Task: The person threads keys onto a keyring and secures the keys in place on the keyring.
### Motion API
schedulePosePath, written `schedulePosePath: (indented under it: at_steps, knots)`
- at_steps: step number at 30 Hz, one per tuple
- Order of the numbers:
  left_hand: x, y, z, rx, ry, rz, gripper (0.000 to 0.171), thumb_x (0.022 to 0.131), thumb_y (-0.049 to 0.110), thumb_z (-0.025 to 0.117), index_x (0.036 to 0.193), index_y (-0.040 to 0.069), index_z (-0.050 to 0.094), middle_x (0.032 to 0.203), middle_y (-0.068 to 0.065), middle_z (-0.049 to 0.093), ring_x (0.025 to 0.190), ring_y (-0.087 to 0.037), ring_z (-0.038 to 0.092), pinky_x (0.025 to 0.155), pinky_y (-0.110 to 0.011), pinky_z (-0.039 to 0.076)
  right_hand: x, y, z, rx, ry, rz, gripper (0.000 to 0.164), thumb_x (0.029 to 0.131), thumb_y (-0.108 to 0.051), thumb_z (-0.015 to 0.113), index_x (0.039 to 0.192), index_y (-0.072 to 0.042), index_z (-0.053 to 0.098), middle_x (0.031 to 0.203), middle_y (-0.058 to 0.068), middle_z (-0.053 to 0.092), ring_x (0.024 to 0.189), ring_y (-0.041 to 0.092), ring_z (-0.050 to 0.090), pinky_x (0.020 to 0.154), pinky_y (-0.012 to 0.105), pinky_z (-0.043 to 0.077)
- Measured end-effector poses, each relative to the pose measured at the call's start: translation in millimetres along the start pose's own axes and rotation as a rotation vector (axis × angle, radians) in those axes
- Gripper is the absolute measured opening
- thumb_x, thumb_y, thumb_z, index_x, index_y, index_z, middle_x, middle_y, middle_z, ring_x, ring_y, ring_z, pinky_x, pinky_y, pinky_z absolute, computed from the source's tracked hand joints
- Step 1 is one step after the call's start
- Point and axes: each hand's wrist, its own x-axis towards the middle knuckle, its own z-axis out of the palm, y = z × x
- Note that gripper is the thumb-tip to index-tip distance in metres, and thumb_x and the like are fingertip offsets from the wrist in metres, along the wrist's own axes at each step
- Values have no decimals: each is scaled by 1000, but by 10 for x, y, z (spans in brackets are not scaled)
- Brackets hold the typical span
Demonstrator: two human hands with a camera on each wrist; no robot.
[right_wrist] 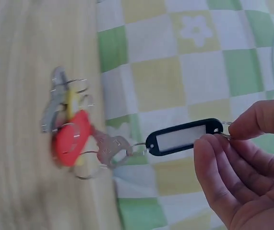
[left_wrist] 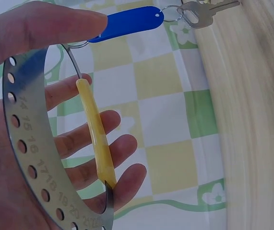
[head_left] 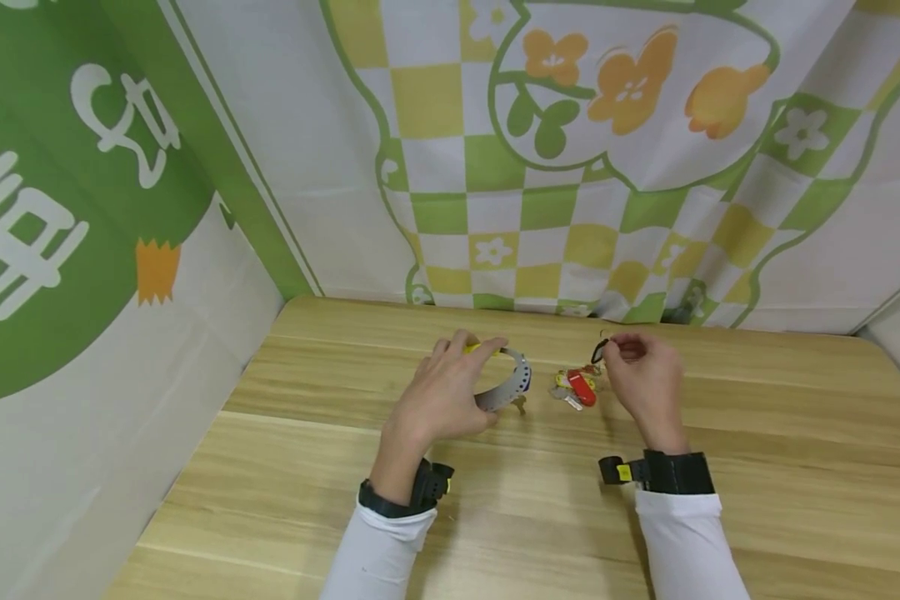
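My left hand [head_left: 442, 392] grips a flat metal key ring [head_left: 506, 390], punched with numbered holes, between thumb and fingers. Its yellow handle [left_wrist: 96, 129] lies along the fingers in the left wrist view. From the ring, beside my thumb, a blue key tag [left_wrist: 132, 24] carries a silver key [left_wrist: 197, 14]. My right hand [head_left: 648, 383] pinches the small split ring of a black key tag [right_wrist: 180, 137] with a white label. A key [right_wrist: 112, 148] dangles from that tag's other end, close to a red key tag [right_wrist: 73, 139] in a small pile on the table.
Also in the pile are a yellow tag [right_wrist: 73, 103] and a grey, blurred key-like piece [right_wrist: 54, 100]. The wooden table [head_left: 525, 517] ends at a patterned curtain [head_left: 487, 167] behind the hands. Another printed cloth [head_left: 217, 350] hangs at the left.
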Motion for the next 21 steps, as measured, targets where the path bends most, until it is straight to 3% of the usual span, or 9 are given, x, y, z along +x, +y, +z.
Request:
schedulePosePath:
  at_steps: [8, 16, 21]
  knots:
    - [-4, 5, 8, -7, 5, 2, 90, 58, 31, 77, 140, 28, 39, 131, -9, 41, 110, -27, 43, 82, -43, 39, -14, -230, -148, 31, 38, -149, 12, 83, -18, 60, 86, -9, 65, 78, 1, 63, 67, 14, 60, 61, 18, 44]
    - [-16, 2, 7, -12, 21, 0, 90, 58, 30, 76, 139, 30, 38, 132, -7, 41, 113, -28, 42, 83, -44, 39, -53, -431, -255, -9, -117, -305, 9, 82, -13, 64, 90, -10, 67, 80, -1, 64, 68, 10, 58, 62, 26, 45]
    - [-1, 10, 9, -15, 28, 5, 90, 58, 30, 76, 139, 29, 39, 131, -7, 41, 113, -28, 42, 83, -45, 39, -50, -494, -269, 27, -172, -337, 11, 78, -6, 67, 89, -11, 68, 80, -2, 64, 67, 8, 60, 62, 26, 47]
